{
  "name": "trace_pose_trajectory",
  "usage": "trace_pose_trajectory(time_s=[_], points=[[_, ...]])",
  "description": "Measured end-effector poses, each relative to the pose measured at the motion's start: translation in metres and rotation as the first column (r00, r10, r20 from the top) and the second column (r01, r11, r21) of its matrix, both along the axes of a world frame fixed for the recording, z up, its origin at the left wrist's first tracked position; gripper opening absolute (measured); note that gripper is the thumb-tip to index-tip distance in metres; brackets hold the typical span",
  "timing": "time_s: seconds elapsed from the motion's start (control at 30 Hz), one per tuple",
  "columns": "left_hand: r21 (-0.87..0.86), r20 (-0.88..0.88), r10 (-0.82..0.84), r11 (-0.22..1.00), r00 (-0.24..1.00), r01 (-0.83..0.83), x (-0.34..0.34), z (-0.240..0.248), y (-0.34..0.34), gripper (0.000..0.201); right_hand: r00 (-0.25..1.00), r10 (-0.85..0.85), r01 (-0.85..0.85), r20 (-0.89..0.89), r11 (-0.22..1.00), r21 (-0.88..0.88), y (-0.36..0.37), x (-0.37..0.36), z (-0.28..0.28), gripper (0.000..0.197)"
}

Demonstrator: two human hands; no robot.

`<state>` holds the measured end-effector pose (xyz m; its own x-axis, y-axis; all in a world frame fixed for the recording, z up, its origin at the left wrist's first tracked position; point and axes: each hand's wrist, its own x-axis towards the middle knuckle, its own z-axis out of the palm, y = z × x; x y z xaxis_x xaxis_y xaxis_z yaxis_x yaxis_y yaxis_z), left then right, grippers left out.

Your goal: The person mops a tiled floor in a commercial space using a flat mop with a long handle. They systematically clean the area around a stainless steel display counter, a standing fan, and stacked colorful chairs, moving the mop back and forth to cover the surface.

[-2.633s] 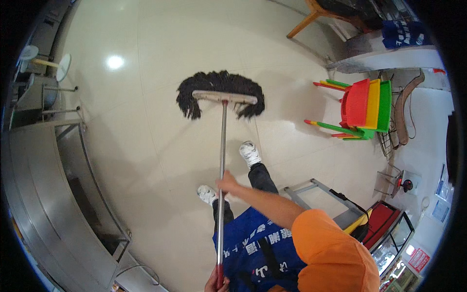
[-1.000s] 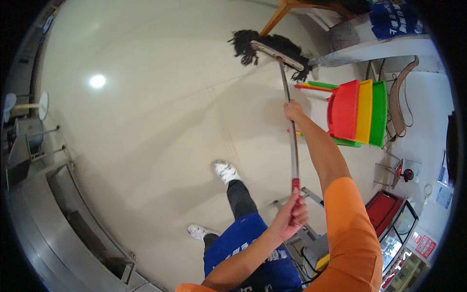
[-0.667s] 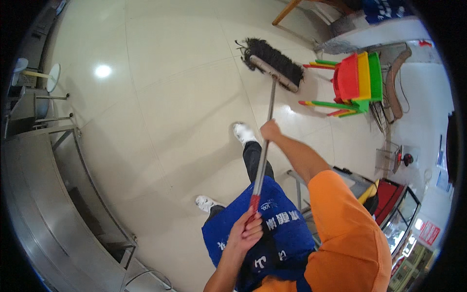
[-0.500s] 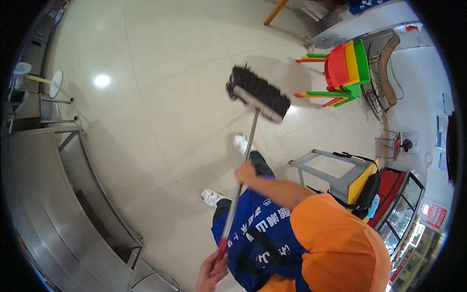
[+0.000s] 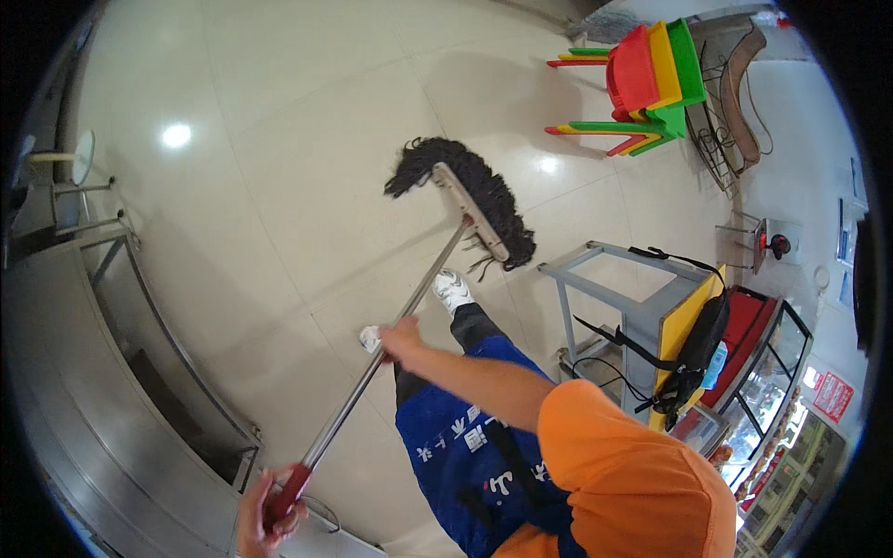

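Observation:
A mop point(image 5: 470, 200) with a dark string head on a pale flat bar rests on the tiled floor ahead of me. Its metal pole slants back toward my lower left and ends in a red grip point(image 5: 290, 493). My left hand point(image 5: 265, 516) is closed around that red grip, close to the metal cabinet. Midway along the pole, my right hand point(image 5: 400, 340) wraps the shaft, just above my white shoes point(image 5: 452, 290). A blue apron point(image 5: 484, 428) covers my front, under the orange right sleeve.
A long metal cabinet point(image 5: 121, 372) runs along the left. Stacked red, yellow and green plastic chairs point(image 5: 642, 79) stand at the far right. Nearer on the right is a grey-framed table point(image 5: 642, 307) with a black bag point(image 5: 699, 358), beside a glass display case point(image 5: 758, 400).
The red grip and my left hand have swung left, toward the cabinet. The mop head has shifted left and a little nearer, its strings now spread out. My right hand has moved left too.

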<state>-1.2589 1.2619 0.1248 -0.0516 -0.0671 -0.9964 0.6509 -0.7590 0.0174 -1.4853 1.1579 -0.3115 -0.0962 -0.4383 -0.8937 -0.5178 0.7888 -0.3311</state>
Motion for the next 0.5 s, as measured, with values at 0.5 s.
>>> trace_pose_trajectory(time_s=[0.5], points=[[0.092,-0.775,0.238,0.959,0.586,-0.268,-0.367,-0.141,-0.113,0.019,0.695,0.477,-0.510,-0.539,0.855,0.099,-0.295,-0.347,0.014,0.021]])
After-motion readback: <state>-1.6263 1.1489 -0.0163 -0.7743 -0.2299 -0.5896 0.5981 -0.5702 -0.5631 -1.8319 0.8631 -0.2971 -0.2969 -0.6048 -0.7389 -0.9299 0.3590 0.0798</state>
